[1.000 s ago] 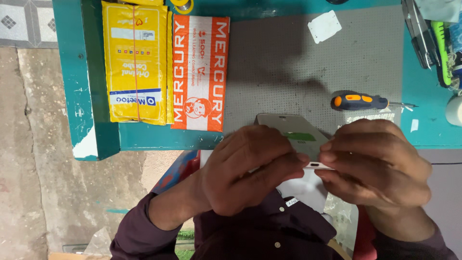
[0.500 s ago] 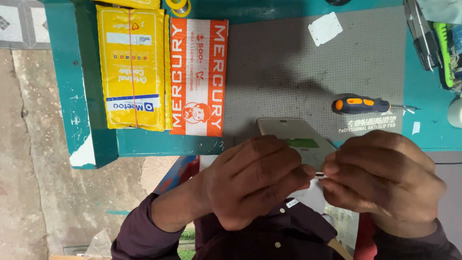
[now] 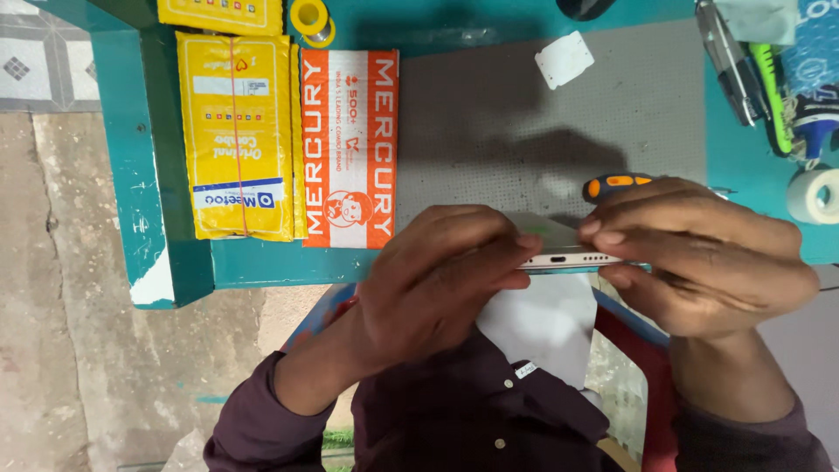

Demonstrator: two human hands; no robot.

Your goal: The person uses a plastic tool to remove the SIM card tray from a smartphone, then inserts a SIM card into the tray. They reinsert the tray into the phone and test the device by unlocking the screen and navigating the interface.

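Both hands on it: left hand [image 3: 437, 280] and right hand [image 3: 699, 262] grasp the phone [image 3: 568, 259] edge-on, its long axis running straight between the fingertips

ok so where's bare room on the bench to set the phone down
The grey mat is bare between the orange packet and the white card, above the left hand. It is crowded by the tools and tape roll.
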